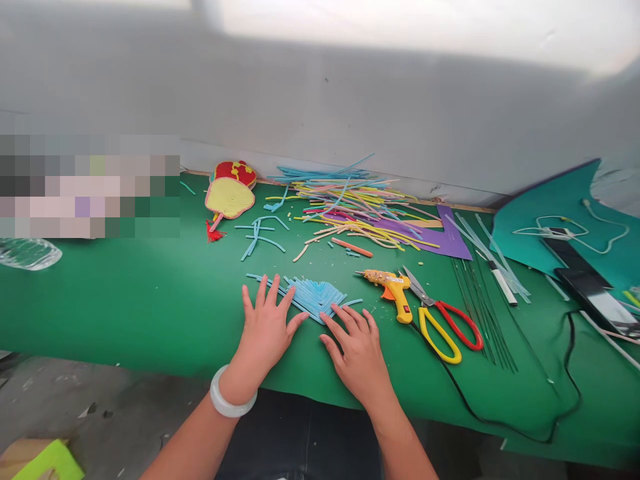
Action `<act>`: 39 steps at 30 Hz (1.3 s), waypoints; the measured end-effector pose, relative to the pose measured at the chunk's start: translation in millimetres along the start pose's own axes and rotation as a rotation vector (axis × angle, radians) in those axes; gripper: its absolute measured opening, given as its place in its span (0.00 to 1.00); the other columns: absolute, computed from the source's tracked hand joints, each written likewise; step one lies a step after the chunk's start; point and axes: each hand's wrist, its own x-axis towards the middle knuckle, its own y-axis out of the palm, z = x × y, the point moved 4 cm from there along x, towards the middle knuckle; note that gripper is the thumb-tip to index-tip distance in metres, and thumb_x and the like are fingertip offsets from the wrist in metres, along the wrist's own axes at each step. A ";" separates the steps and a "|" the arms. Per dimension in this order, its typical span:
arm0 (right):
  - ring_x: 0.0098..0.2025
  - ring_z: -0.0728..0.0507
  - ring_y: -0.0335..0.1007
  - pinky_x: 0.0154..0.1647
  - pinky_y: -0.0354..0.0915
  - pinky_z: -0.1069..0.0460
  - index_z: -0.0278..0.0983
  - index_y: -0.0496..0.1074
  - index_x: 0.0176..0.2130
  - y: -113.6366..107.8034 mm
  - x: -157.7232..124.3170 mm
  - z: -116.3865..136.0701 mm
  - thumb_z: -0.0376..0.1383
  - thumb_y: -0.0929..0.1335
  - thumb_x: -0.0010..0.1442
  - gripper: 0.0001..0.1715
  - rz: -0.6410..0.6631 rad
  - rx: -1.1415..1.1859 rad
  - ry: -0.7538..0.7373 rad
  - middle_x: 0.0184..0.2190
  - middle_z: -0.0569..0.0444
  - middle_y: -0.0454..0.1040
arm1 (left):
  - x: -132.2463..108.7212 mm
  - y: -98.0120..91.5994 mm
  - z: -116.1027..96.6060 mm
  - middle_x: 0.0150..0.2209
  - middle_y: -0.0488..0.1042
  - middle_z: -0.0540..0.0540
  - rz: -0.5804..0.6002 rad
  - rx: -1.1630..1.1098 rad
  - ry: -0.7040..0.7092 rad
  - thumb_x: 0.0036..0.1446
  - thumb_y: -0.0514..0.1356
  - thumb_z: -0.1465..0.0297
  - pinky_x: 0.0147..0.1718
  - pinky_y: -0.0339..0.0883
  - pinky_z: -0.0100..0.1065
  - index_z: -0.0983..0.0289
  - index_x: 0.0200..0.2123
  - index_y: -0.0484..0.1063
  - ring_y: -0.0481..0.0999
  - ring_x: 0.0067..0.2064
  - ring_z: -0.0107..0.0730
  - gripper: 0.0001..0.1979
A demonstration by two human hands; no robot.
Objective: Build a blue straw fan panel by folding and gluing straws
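Note:
A flat, fan-shaped piece made of light blue strips [320, 293] lies on the green table, its strips meeting in a V. My left hand [269, 330] has its fingers spread at the piece's left side, fingertips over the ends of the longer strips. On the right side, my right hand [356, 347] rests with fingers apart, its fingertips at the lower right edge of the blue piece. Neither hand grips anything. A yellow glue gun [395, 288] lies right of the piece, beside scissors [435, 313] with one red and one yellow handle.
Coloured strips [350, 200] are piled at the back over a purple set square [457, 240]. Small fans [230, 197] lie back left, near loose blue strips [257, 233]. Green wires [483, 313], a marker [504, 285], a phone [595, 293] and a black cord [463, 398] are at right.

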 end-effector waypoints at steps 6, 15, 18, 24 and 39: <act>0.61 0.38 0.63 0.67 0.49 0.35 0.48 0.71 0.58 -0.1 -0.2 0.3 0.44 0.63 0.70 0.20 0.008 0.008 0.010 0.60 0.54 0.71 | -5.6 0.8 4.1 0.68 0.59 0.67 -0.014 0.008 -0.006 0.65 0.54 0.53 0.63 0.41 0.71 0.60 0.62 0.68 0.53 0.70 0.63 0.28; 0.61 0.39 0.63 0.67 0.49 0.35 0.48 0.71 0.58 -0.9 0.5 0.6 0.44 0.63 0.70 0.20 0.022 -0.010 0.014 0.60 0.54 0.71 | -11.4 0.0 5.9 0.68 0.58 0.67 -0.001 0.034 -0.010 0.65 0.53 0.53 0.63 0.43 0.71 0.60 0.63 0.67 0.53 0.70 0.62 0.28; 0.61 0.39 0.63 0.67 0.50 0.35 0.48 0.71 0.58 -1.4 0.5 0.9 0.43 0.63 0.70 0.20 0.016 -0.019 0.012 0.60 0.54 0.71 | -12.3 -0.4 4.7 0.68 0.59 0.67 0.003 0.044 -0.005 0.66 0.52 0.53 0.63 0.43 0.70 0.60 0.63 0.67 0.53 0.70 0.61 0.28; 0.61 0.38 0.63 0.67 0.51 0.35 0.47 0.71 0.58 -2.2 0.3 1.5 0.42 0.64 0.69 0.19 0.005 -0.011 0.003 0.60 0.53 0.71 | -13.9 -2.0 3.8 0.68 0.59 0.67 0.001 0.031 -0.007 0.66 0.52 0.53 0.63 0.43 0.71 0.62 0.62 0.67 0.54 0.69 0.62 0.28; 0.60 0.39 0.64 0.67 0.50 0.35 0.45 0.72 0.57 -3.0 -0.3 0.9 0.41 0.64 0.69 0.19 -0.053 0.028 -0.003 0.58 0.51 0.72 | 31.8 -30.9 -0.3 0.60 0.71 0.60 -0.032 -0.230 0.133 0.67 0.53 0.68 0.67 0.43 0.62 0.61 0.57 0.70 0.65 0.64 0.47 0.17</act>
